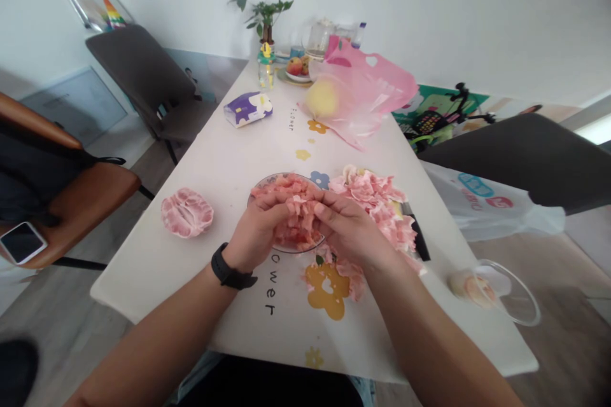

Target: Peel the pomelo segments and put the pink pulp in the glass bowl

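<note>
Over a plate (292, 250) heaped with peeled pink pomelo flesh (281, 186), my two hands meet at the fingertips. My left hand (255, 232), with a black band on its wrist, pinches one side of a pomelo piece (302, 205). The fingers of my right hand (353, 229) are closed on the other side of the same piece. Part of it is hidden by my fingers. To the left lies a peeled pomelo half (187, 213) with its segments showing. Right of the plate is a pile of pale pink membrane scraps (375, 197), some spread beneath my right hand.
A black knife handle (420, 235) sticks out beside the scraps. Farther back are a purple-and-white tissue pack (248, 108), a pink plastic bag (367, 89) with a yellow fruit, apples (294, 66) and a potted plant (267, 16). A clear container (496, 292) stands at the right edge.
</note>
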Motion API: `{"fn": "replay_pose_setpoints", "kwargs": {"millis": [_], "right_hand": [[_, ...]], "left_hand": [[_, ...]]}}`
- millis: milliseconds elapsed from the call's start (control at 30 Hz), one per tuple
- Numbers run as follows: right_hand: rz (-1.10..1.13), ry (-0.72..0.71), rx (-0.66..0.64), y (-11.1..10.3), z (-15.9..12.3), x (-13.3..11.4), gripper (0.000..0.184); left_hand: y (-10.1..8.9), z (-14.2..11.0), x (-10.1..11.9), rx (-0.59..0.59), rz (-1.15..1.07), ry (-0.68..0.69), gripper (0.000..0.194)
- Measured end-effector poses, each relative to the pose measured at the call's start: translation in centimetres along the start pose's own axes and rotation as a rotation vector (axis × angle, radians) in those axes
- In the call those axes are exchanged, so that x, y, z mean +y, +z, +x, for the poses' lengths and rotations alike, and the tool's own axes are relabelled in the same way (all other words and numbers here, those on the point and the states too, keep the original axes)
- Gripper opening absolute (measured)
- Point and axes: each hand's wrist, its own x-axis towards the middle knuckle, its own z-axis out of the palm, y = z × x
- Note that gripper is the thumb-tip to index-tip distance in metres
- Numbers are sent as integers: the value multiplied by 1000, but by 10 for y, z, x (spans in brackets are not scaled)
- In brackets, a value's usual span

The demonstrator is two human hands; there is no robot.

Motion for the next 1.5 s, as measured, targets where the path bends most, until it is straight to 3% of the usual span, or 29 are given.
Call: {"fn": "replay_pose_setpoints", "kwargs": {"millis": [133,267,367,467,533,600,733,933,1100,1267,1500], "right_hand": [[277,53,34,-1,0,-2,26],[339,59,129,-7,3,-3,26],[113,68,202,-11,9,-5,25],[-428,-26,301,-12,16,-4,27],[-736,-138,287,-10,19,-5,34],[-870,-236,219,-6,21,-7,37],[-743,-287,149,0,19,-19,29],[-539,-120,100,3,14,-33,18],[-679,-119,144,5,12,-40,11],[-802,-158,56,4,13,-46,14],[-939,-261,88,12,15,-29,18]], "left_hand": [[6,-1,7,17,-110,6,7],[7,-1,13,42,-134,35,9],[5,0,15,68,-128,74,11],[5,1,14,94,-116,109,15],[5,2,13,95,-111,134,17],[5,2,11,104,-96,165,19],[1,1,7,117,-12,183,21],[-2,-2,2,103,125,163,24],[1,-5,4,127,156,131,26],[2,-5,5,111,163,133,26],[2,-7,3,235,353,189,29]]}}
